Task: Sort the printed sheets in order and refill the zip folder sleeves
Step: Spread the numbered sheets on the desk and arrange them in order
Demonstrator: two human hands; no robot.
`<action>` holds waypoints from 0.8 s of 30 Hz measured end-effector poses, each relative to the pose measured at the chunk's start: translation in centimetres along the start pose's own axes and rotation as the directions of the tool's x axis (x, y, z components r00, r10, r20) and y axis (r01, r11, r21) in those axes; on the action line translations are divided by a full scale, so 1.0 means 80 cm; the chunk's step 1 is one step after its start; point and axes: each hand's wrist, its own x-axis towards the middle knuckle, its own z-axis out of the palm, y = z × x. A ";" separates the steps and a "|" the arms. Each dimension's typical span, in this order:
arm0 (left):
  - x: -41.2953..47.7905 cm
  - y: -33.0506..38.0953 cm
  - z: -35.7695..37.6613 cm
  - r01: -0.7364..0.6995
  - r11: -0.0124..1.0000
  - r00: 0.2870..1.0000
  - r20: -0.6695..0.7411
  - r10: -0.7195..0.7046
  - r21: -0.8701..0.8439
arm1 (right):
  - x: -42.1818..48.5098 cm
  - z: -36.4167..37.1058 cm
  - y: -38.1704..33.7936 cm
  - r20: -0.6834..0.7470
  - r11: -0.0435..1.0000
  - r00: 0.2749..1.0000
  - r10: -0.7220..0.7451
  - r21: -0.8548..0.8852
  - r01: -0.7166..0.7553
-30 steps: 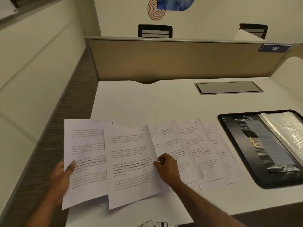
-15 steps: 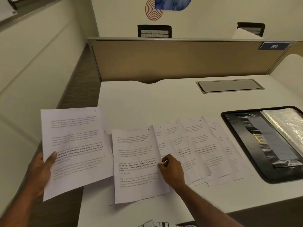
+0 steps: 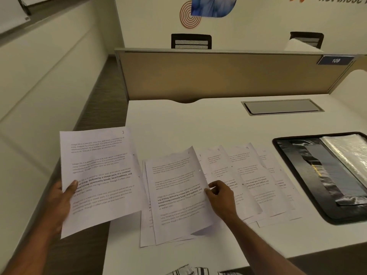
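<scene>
Lifted sheet [image 3: 99, 175] swung deskward, left hand [image 3: 61, 197] gripping — right hand [image 3: 221, 197] pinches top sheet [image 3: 178, 191], zip folder [image 3: 321, 171] alongside.

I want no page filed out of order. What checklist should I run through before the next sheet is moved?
1. Left hand grips its sheet securely: ok, thumb on the front.
2. That sheet's number is readable: ok, looks like 3.
3. Right hand pinches one sheet only: cannot tell; more lie under the sheet marked 5.
4. Fanned row runs in order: ok, 8, 9, 10 read rightward.
5. Page 6 found: cannot tell, no such number shows.
6. Folder open, sleeves reachable: ok.
</scene>
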 end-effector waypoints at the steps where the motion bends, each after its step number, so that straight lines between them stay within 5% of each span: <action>1: 0.001 0.000 0.000 -0.001 1.000 1.000 0.001 0.001 -0.001 | 0.001 -0.001 -0.001 0.002 0.999 1.000 0.009 0.035 -0.009; 10: 0.006 -0.019 0.005 0.018 0.999 0.998 0.058 -0.016 -0.027 | -0.027 0.049 -0.018 0.252 0.975 0.964 0.083 0.178 -0.131; 24: -0.001 -0.042 0.010 0.056 0.998 0.992 0.119 -0.051 -0.038 | -0.040 0.081 -0.019 0.258 0.993 0.965 -0.038 -0.097 0.065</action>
